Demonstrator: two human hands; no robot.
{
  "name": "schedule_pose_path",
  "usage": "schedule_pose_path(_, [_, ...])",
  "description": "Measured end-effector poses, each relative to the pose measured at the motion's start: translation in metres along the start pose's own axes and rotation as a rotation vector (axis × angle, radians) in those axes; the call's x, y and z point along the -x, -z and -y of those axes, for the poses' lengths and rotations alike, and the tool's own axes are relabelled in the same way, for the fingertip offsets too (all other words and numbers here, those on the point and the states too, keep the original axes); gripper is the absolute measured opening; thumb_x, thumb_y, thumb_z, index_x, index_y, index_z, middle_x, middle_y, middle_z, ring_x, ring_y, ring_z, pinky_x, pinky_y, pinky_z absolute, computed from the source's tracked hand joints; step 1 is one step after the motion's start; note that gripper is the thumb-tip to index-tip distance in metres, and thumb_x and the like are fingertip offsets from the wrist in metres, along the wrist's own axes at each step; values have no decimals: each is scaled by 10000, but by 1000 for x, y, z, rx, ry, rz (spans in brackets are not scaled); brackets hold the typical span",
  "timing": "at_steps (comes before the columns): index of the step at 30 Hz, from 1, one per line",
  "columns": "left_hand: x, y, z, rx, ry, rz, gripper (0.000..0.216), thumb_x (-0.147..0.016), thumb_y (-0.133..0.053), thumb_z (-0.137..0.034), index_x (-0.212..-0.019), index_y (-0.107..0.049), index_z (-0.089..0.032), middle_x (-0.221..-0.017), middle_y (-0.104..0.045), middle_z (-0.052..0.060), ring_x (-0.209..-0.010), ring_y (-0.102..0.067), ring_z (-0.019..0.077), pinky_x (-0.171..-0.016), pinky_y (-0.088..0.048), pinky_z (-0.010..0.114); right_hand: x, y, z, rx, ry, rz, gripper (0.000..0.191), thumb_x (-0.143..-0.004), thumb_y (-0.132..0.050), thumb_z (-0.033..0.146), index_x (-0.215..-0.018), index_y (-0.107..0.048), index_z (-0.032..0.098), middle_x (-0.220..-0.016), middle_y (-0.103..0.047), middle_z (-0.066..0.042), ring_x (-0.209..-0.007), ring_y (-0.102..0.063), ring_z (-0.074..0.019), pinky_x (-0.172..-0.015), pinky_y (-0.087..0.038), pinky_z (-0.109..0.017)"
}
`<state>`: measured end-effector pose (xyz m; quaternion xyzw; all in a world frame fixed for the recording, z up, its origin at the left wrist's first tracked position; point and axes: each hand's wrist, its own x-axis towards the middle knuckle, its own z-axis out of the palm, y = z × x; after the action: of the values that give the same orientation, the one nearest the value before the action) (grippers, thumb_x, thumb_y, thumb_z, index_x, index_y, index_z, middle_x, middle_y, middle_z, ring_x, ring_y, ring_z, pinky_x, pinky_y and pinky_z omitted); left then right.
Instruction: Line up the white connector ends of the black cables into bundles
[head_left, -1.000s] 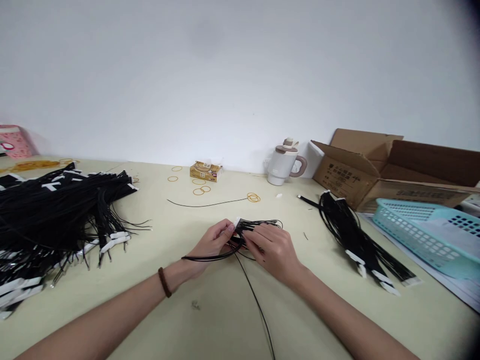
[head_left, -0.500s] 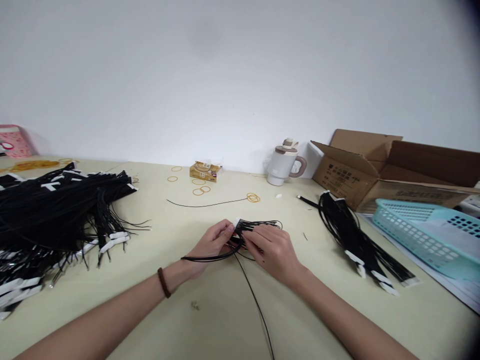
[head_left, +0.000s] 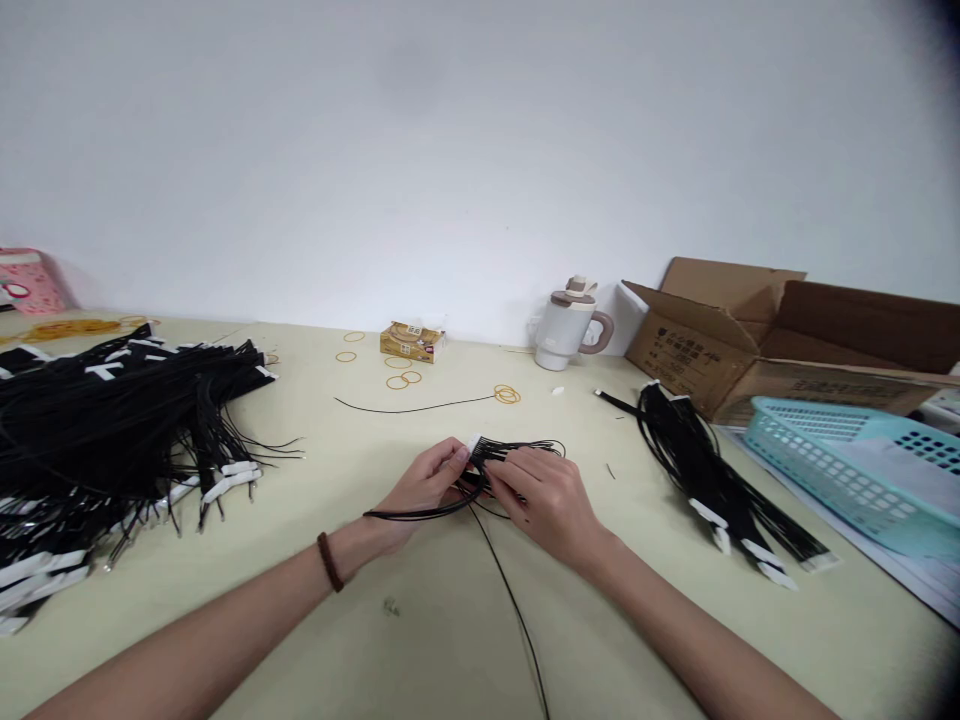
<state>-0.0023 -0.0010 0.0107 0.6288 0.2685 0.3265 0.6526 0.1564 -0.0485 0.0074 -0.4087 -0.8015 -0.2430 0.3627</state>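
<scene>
Black wires right at the centre, bunched between my two hands just above the counter! My left hand has the white connector pinched at the thumb, and a thicker black loop runs back across that palm towards the wrist, where a brown bracelet sits. Over on the other side, my right hand is closed on the wires, fingers curled down over them, though the exact contact under those fingertips is hidden. One loose strand drops from the bunch and trails towards me, out past the bottom edge. Off to my left, a big pile of black harnesses, white ends poking out everywhere! To my right, a smaller bundle lies beside the teal basket, with the open cardboard box behind. Up by the wall stand a white tumbler and a little gold box, yellow rubber bands scattered in front of them.
</scene>
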Motion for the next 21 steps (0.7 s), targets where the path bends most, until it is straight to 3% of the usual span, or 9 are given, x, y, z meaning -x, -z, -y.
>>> schedule_pose_path(10, [0,-1,0,6,17,-17,384,-730,-490,-548,-689,-387,-181,-645,-356,-48,-588,-324,89,-561,-329,222,0,1,0,2,5,9,203,-845,-440,130,-698,-572,174,-601,-552,3,-557,-468,-97,-557,-326,-226])
schedule_pose_path(21, [-1,1,3,-23,28,-17,372,-751,-471,-531,-674,-359,-185,-624,-299,-58,-563,-270,83,-524,-271,216,0,1,-1,4,2,37,210,-852,-429,138,-698,-568,174,-596,-543,5,-550,-457,-94,-549,-308,-221])
